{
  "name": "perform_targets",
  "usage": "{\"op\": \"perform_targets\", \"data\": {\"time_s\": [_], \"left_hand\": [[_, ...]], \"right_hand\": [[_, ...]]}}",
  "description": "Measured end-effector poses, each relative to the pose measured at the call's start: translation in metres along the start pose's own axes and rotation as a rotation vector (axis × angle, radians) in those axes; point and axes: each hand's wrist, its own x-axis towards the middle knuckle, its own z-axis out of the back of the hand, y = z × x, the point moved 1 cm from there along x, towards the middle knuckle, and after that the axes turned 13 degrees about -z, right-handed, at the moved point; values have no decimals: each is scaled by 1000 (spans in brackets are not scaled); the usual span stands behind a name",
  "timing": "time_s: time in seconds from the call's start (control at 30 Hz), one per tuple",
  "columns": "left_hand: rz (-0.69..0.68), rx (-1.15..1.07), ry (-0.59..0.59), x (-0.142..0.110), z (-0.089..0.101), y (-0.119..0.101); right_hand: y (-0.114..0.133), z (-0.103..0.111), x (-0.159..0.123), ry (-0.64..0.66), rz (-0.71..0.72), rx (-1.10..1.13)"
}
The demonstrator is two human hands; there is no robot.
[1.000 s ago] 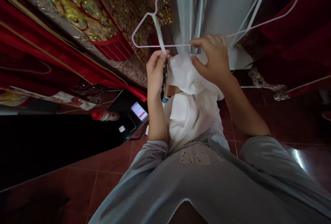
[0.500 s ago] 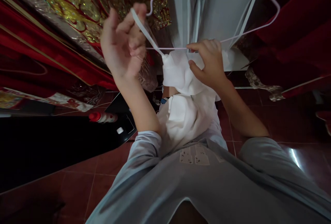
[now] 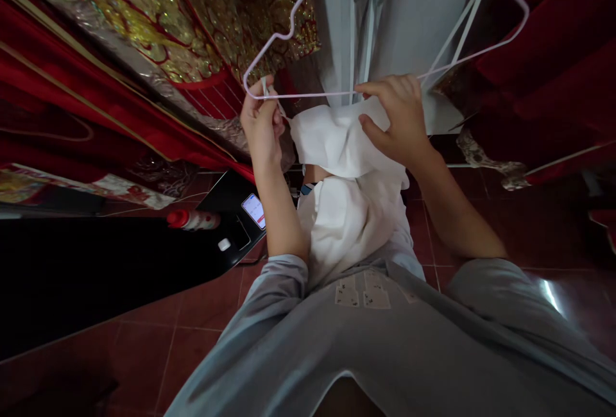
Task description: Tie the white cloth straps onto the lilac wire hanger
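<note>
A white garment [image 3: 344, 173] hangs in front of me from a thin white wire hanger [image 3: 283, 35]. My left hand [image 3: 262, 125] is closed round the garment's narrow strap at the hanger's left corner. My right hand [image 3: 397, 119] pinches the garment's top edge against the hanger's bottom bar, right of the middle. The garment's lower part drapes down towards my grey shirt.
Red and gold embroidered cloth [image 3: 158, 25] hangs at the left, dark red cloth [image 3: 563, 64] at the right. A black table [image 3: 96, 263] at the left bears a phone [image 3: 253, 210], a red-capped bottle [image 3: 192, 219] and a small white item [image 3: 223, 244]. Red tiles cover the floor.
My left hand rose with the strap stretched up and left, then came back down to the hanger's left corner. My right hand stayed on the garment's top edge.
</note>
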Motion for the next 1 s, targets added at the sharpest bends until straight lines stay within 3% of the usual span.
{"op": "perform_targets", "data": {"time_s": [0.13,0.27,0.4,0.5,0.63,0.73,0.8,0.87,0.93,1.0], "left_hand": [[88,-46,173,-15,-21,7],[-17,-4,149,-29,-36,5],[-145,38,69,-29,-29,-3],[-194,73,81,-25,-19,-10],[-169,63,192,-26,-18,-10],[-131,-16,193,-30,-25,-4],[-125,-66,135,-31,-30,-1],[-118,-63,108,-31,-33,0],[-108,-37,119,-31,-34,-1],[-104,-4,136,-32,-35,-2]], "right_hand": [[2,0,1,2,51,-32],[2,0,0,1,50,-31],[-1,1,-1,14,45,12],[-2,2,-1,-2,76,33],[3,2,-1,15,52,25],[3,6,-1,-7,98,107],[-5,13,1,-147,146,209],[-21,24,6,-413,122,342],[-40,37,12,-676,-14,471],[-58,49,18,-764,-253,577]]}}
